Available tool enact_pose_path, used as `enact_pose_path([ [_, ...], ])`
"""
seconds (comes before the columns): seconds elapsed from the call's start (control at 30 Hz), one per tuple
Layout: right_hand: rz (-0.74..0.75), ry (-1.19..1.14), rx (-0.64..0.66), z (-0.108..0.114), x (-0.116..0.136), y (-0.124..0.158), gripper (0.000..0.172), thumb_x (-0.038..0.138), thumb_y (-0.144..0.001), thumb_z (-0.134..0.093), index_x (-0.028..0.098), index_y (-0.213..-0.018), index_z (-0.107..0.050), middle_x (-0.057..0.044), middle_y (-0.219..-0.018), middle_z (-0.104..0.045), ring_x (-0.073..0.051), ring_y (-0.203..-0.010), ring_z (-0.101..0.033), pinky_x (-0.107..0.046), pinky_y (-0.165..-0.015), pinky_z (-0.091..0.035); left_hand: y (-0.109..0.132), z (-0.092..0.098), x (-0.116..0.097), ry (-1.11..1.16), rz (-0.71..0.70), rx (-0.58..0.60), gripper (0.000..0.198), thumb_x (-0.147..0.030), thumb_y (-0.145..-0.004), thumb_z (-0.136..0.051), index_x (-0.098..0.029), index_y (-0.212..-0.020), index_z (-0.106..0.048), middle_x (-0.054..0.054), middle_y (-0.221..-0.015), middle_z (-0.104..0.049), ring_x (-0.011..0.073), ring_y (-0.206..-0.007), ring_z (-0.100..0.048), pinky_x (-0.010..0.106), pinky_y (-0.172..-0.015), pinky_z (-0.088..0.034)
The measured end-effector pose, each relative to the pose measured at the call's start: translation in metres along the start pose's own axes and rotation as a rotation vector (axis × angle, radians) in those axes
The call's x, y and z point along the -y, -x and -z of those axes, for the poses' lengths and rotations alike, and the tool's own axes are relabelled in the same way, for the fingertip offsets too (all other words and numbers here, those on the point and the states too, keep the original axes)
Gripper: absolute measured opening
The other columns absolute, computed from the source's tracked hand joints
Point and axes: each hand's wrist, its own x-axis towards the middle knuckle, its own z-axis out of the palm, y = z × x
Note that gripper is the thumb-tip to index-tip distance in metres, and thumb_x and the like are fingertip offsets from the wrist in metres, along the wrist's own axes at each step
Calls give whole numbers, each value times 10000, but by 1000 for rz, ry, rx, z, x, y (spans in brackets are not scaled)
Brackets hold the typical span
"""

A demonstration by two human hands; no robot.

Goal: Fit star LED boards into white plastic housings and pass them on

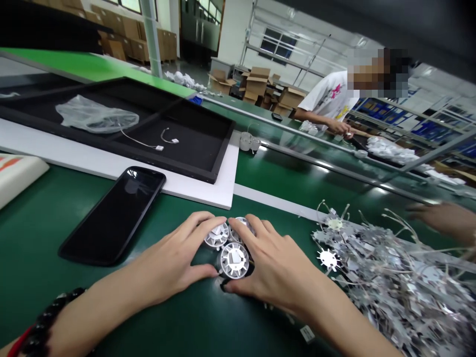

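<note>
Three small round white finned housings (234, 260) stand bunched together on the green mat (40, 218). My left hand (174, 263) cups them from the left, fingers curled round the nearest one (216, 236). My right hand (273, 265) closes on them from the right, fingers over the back one (242, 224) and thumb at the front. A dark bead bracelet (55, 310) sits on my left wrist.
A black phone (115, 213) lies left of my hands. Behind it, a black tray (208, 144) on a white board holds a plastic bag (94, 115) and small wires. A heap of silver star-shaped parts with wires (394, 277) lies at right. Another person (330, 101) works across the conveyor.
</note>
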Motion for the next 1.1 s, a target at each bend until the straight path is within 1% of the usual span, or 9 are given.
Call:
enact_pose_path([
  [0.1, 11, 32, -13, 0, 2, 3, 856, 483, -751, -768, 225, -1490, -423, -149, -1309, -560, -373, -1095, -595, -489, -721, -565, 2, -2, 1, -32, -36, 1, 776, -253, -819, -751, -334, -1485, -362, 93, -1444, -519, 297, -1150, -679, 343, -851, -625],
  [0.3, 25, 46, -14, 1, 0, 6, 762, 420, -775, -706, 256, -1466, -428, -126, -1278, -552, -349, -1053, -597, -432, -664, -540, 1, -2, 0, -63, -89, 18, 773, -297, -838, -760, -289, -1497, -356, 102, -1449, -535, 316, -1290, -584, 426, -997, -582],
  [0.37, 24, 32, 12, 0, -1, 5, 828, 475, -774, -720, 275, -1504, -383, -145, -1361, -517, -367, -1102, -586, -449, -691, -544, 1, -1, -1, -77, -97, 20, 791, -278, -830, -773, -276, -1497, -348, 104, -1444, -544, 315, -1315, -562, 446, -1036, -559],
  [0.47, 4, 13, 39, -2, -1, 4, 1051, 634, -709, -772, 282, -1571, -285, -192, -1491, -424, -418, -1225, -530, -489, -766, -542, 1, -2, -2, -81, -112, 33, 835, -237, -820, -784, -276, -1508, -313, 105, -1453, -539, 303, -1324, -552, 428, -1034, -560],
  [0.57, -9, 20, -8, -6, 1, 3, 957, 605, -722, -763, 300, -1531, -352, -157, -1401, -508, -388, -1185, -555, -454, -744, -532, 3, -4, -1, -83, -126, 21, 806, -252, -836, -778, -278, -1501, -325, 97, -1450, -545, 297, -1325, -549, 429, -1053, -543],
  [0.63, -2, 36, -52, -7, 1, 3, 816, 521, -753, -722, 306, -1477, -413, -123, -1293, -563, -355, -1096, -588, -410, -681, -509, 4, -5, 1, -88, -130, 3, 758, -278, -861, -758, -281, -1495, -342, 88, -1448, -548, 292, -1321, -552, 430, -1068, -527],
  [0.73, 21, 55, -84, -8, 0, 3, 749, 456, -749, -688, 287, -1437, -444, -110, -1219, -583, -338, -1043, -595, -359, -628, -454, 4, -5, 2, -97, -129, -7, 698, -322, -901, -720, -289, -1493, -352, 88, -1449, -548, 292, -1299, -571, 431, -1064, -518],
  [0.9, 43, 49, -59, -8, -6, 3, 769, 442, -723, -677, 308, -1436, -424, -108, -1259, -559, -338, -1060, -575, -331, -605, -405, 5, -2, 6, -133, -64, -23, 655, -459, -944, -660, -314, -1503, -350, 67, -1479, -522, 290, -1295, -573, 425, -1047, -520],
  [1.1, 4, 43, -38, -5, -15, 5, 824, 438, -722, -664, 316, -1479, -361, -129, -1352, -512, -367, -1100, -571, -402, -644, -467, 4, 4, 8, -138, -28, -73, 559, -595, -1009, -466, -336, -1492, -351, 42, -1479, -522, 278, -1308, -553, 425, -1029, -525],
])
